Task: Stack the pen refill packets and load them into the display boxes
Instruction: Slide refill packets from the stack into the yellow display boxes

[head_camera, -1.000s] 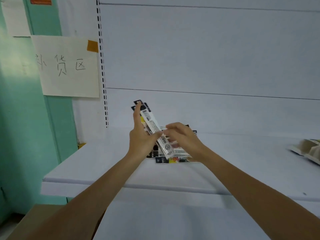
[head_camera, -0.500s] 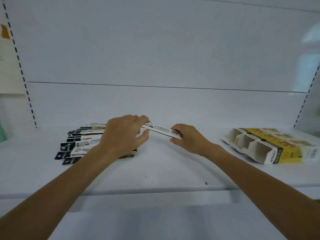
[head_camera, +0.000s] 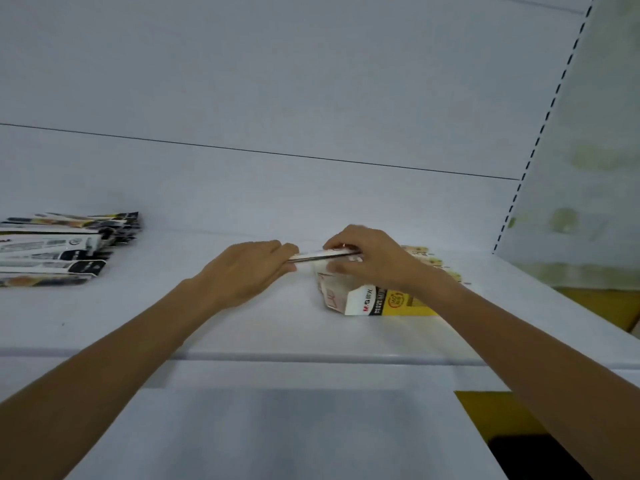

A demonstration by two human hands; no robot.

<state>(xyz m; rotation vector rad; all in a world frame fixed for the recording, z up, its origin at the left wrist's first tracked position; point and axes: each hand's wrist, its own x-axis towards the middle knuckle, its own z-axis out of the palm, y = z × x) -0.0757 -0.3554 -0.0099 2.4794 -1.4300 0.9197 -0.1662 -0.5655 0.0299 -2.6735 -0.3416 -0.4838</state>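
A thin stack of pen refill packets (head_camera: 317,255) is held flat between both hands, just above the left end of the white-and-yellow display boxes (head_camera: 367,301). My left hand (head_camera: 251,271) grips the stack's left end. My right hand (head_camera: 363,259) covers its right end and hides part of the boxes. A pile of loose black-and-white refill packets (head_camera: 65,249) lies on the white shelf (head_camera: 242,327) at the far left.
The shelf's front edge runs across the middle of the view, with a lower white shelf (head_camera: 277,434) under my arms. A perforated upright (head_camera: 540,133) bounds the bay on the right. Something yellow (head_camera: 498,414) sits at the lower right.
Both hands carried the held packets to the right, from beside the loose pile to just over the display boxes. The view swung right with them.
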